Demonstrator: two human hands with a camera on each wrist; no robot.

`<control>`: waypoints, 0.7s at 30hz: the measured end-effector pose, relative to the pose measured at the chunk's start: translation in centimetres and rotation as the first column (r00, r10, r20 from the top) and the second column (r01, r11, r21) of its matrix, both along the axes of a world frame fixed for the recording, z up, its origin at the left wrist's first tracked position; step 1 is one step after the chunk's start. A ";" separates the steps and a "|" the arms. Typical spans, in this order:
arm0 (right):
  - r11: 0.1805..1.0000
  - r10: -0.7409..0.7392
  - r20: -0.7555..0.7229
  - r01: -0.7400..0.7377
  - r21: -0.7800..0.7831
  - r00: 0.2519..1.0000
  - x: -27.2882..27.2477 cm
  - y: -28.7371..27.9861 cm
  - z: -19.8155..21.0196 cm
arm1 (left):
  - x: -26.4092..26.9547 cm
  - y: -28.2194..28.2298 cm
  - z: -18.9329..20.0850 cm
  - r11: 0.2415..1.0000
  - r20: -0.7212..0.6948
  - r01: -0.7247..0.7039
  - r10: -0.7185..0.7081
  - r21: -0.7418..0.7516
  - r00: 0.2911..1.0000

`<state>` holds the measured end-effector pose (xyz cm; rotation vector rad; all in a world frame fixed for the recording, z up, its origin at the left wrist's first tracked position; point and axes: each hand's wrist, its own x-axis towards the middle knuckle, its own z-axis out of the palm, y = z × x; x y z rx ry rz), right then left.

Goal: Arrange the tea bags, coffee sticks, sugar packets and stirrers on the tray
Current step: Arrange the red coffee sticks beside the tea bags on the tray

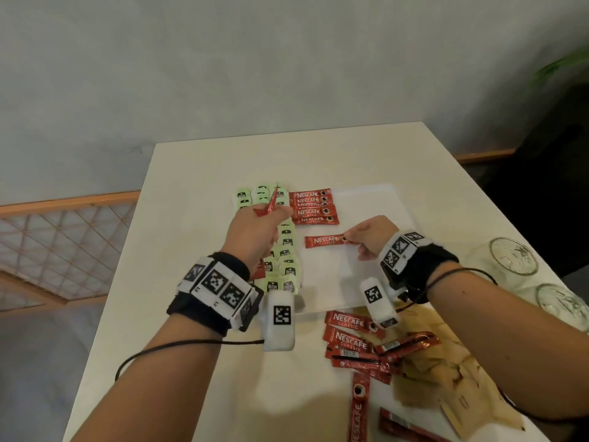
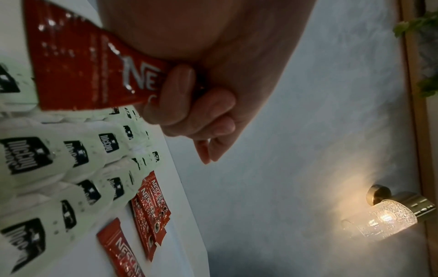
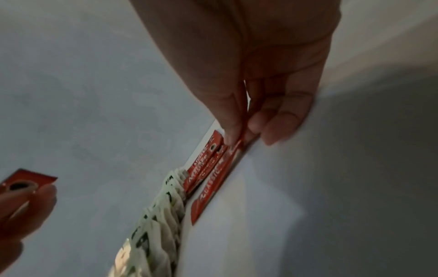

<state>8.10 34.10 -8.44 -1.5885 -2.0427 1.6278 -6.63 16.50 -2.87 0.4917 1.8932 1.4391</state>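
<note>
Head view shows the right hand [image 1: 369, 239] pinching one end of a coffee stick [image 1: 325, 241] that lies label-up on the white tray [image 1: 376, 199], a little nearer than the row of coffee sticks [image 1: 314, 207] at the tray's far edge. That grip is thumb and fingertip closed on the stick's end. The left hand [image 1: 258, 231] holds a second coffee stick [image 1: 272, 202] upright above the tea bags [image 1: 287, 260], which run in columns along the tray's left edge; the left wrist view confirms fingers curled round that stick.

To do this step well, the right hand should probably slide its stick away until it lies just beside the last one in the row, parallel, label up and ends in line, then let go without dragging it askew. The left hand's stick can follow in the next slot.

More loose coffee sticks [image 1: 353, 342] and brown sugar packets [image 1: 446, 378] wait on the surface near its front right, beside two glasses [image 1: 513, 256]. Stirrers cannot be made out.
</note>
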 end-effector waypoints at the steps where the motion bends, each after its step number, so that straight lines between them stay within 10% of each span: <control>1: 0.999 -0.008 0.012 0.008 0.037 1.000 -0.5 0.1 -0.3 | -0.2 0.0 -0.1 1.000 0.000 -0.003 0.003 -0.001 1.000; 21: 0.977 -0.040 0.038 0.032 0.209 0.998 -3.3 0.7 1.1 | 0.1 -1.0 -1.0 0.973 -0.076 0.213 -0.220 -0.094 0.973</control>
